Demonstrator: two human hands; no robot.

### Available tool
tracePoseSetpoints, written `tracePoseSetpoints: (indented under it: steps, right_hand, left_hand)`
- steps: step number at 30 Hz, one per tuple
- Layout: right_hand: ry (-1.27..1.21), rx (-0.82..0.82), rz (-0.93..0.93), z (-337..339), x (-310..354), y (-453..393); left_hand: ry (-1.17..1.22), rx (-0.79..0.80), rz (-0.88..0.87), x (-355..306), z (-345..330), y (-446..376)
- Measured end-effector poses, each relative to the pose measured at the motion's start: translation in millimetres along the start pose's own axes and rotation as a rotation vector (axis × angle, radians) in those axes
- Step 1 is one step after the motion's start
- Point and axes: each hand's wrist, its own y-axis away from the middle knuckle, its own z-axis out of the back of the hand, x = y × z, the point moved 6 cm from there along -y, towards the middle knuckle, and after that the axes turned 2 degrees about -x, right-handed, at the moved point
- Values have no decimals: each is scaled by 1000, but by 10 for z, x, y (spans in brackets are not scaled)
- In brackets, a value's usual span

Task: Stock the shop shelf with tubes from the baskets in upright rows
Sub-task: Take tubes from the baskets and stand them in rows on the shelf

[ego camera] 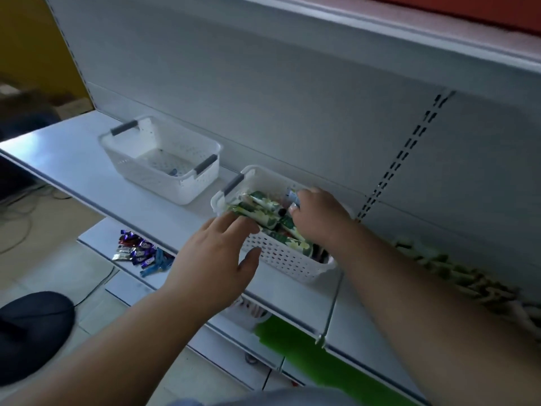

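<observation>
A white perforated basket [281, 259] stands on the white shelf [73, 162], filled with several green-and-cream tubes [265, 209] lying flat. My left hand [216, 259] is at the basket's near left edge, fingers extended over the rim onto a tube and thumb against the outer wall. My right hand [319, 215] reaches into the basket from the right with fingers curled down among the tubes; what it grips is hidden. A blurred row of similar tubes [456, 276] stands on the shelf at the right.
A second white basket [164, 159] with grey handles sits to the left, nearly empty. Wrapped sweets [140, 253] lie on the lower shelf. A green sheet [316, 356] lies lower down. The shelf's back panel rises right behind the baskets.
</observation>
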Motion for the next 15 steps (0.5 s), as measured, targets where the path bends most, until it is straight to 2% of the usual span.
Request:
tracePoseSetpoints:
  steps: [4,11,13,15]
  right_hand:
    - [160,-29,-122,-29,-25,-73]
    - [214,2,-229,-111,-49,-121]
    - [177,-48,-249,-124,-38,-59]
    - [72,-205,-250,-37,28,98]
  left_hand:
    - [28,8,-84,182,38,-192]
    - [93,93,-275,405,74,-639]
    - [102,125,-345,429,29,-718]
    - [109,165,-401,460,-35,-781]
